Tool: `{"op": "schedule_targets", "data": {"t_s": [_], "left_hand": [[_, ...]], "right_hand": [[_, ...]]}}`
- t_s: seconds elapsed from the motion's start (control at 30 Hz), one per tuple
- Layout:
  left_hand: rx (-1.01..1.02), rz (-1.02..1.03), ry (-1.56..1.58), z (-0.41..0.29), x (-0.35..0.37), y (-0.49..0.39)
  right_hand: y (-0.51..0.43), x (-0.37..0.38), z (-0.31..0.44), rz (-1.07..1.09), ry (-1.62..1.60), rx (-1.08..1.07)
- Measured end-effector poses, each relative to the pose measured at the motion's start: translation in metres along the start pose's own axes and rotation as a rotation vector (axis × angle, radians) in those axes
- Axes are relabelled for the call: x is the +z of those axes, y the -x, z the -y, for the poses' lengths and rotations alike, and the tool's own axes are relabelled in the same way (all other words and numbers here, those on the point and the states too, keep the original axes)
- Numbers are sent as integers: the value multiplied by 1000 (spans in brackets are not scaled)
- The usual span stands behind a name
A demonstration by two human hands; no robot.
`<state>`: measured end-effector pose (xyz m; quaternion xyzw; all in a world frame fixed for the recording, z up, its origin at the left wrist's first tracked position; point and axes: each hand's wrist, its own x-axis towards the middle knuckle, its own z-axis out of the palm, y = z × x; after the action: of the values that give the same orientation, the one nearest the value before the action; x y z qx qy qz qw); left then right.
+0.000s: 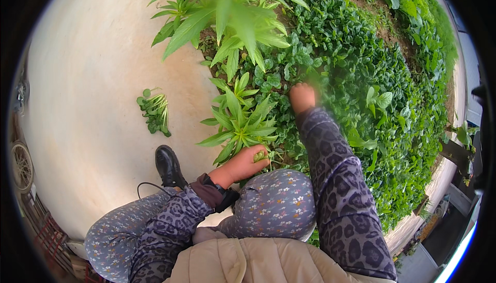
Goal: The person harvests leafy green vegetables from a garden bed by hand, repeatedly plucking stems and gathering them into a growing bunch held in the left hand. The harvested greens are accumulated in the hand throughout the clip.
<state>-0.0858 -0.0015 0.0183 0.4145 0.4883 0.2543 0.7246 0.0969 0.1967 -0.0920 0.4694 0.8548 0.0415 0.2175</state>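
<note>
My left hand [248, 163] is closed around a small bunch of green stems [259, 156], just in front of my knee at the bed's edge. Farther forward and to the right, my right hand [302, 96] reaches down into low, dark leafy greens [348, 70]. Its fingertips are hidden among the leaves, so what they hold cannot be told. On the pale concrete to the left lies a small pile of picked leafy greens [154, 112] with light stems.
Tall plants with long pointed leaves [232, 8] rise along the bed's edge, and a shorter one [242, 128] stands near my left hand. My black boot [169, 165] rests on the concrete [89, 89]. A spoked wheel [22, 166] is at the far left.
</note>
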Motion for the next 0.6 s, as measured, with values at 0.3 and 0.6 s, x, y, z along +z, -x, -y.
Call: {"op": "schedule_targets", "data": {"t_s": [0.3,0.6], "left_hand": [[-11,-40,-13,-1,0,3],[-7,-73,-41,-5,2,5]], "right_hand": [[-10,1,7,164,179,0],[-12,11,14,140,246,-69]]}}
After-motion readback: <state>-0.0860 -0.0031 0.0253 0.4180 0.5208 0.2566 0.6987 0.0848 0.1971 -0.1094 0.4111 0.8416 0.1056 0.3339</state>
